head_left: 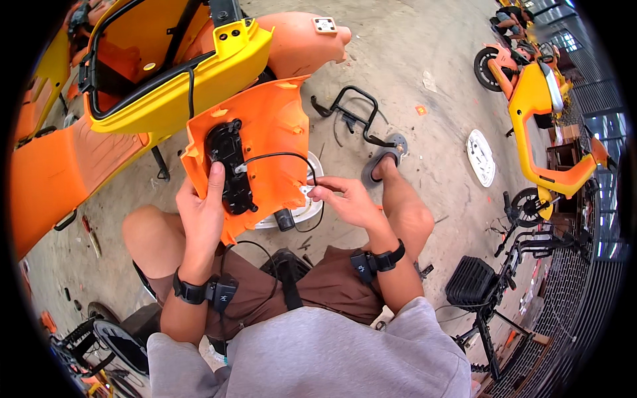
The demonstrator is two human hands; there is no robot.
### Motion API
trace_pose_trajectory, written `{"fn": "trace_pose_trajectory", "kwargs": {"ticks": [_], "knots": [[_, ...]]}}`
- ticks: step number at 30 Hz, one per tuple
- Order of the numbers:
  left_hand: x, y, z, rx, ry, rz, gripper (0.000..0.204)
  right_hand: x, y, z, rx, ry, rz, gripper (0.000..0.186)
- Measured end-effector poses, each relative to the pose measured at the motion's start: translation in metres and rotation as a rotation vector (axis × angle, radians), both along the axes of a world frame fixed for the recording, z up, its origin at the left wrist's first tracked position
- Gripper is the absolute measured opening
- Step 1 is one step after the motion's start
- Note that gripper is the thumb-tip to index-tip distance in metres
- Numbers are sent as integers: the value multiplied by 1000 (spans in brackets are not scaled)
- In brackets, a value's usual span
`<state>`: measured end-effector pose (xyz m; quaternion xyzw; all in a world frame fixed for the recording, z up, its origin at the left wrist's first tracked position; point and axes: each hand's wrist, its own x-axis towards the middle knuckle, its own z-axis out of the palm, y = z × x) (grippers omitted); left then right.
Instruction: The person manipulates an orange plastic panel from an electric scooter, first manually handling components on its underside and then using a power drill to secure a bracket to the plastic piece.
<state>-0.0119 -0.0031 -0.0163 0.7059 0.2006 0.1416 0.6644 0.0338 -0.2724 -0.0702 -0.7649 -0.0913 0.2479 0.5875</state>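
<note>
An orange plastic body panel is tilted up in front of me, its inner side toward me. Fixed to it is a long black housing, apparently a lamp unit. My left hand grips the panel's left edge, thumb over the black unit. A black cable arches from that unit toward my right hand. Thumb and forefinger there pinch a small white connector at the cable's end, close to the panel's right edge. Wrist straps with black boxes are on both my forearms.
A yellow and orange scooter body stands close at upper left. On the concrete floor lie a black tubular frame and a white oval part. To the right are a yellow scooter and a black basket. Someone works at the far upper right.
</note>
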Motion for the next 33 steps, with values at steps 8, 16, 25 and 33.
{"fn": "trace_pose_trajectory", "kwargs": {"ticks": [8, 16, 25, 33], "knots": [[2, -9, 6, -4, -66, 54, 31, -2, 2, 1, -14, -39, 164, 26], [1, -3, 6, 28, -39, 28, 33, 2, 7, -4, -158, -45, 42, 17], [4, 4, -1, -100, -3, 34, 33, 1, 18, -9, -233, -527, -107, 27], [-3, 13, 24, 69, 8, -49, 33, 13, -9, -36, 76, 106, 37, 23]]}}
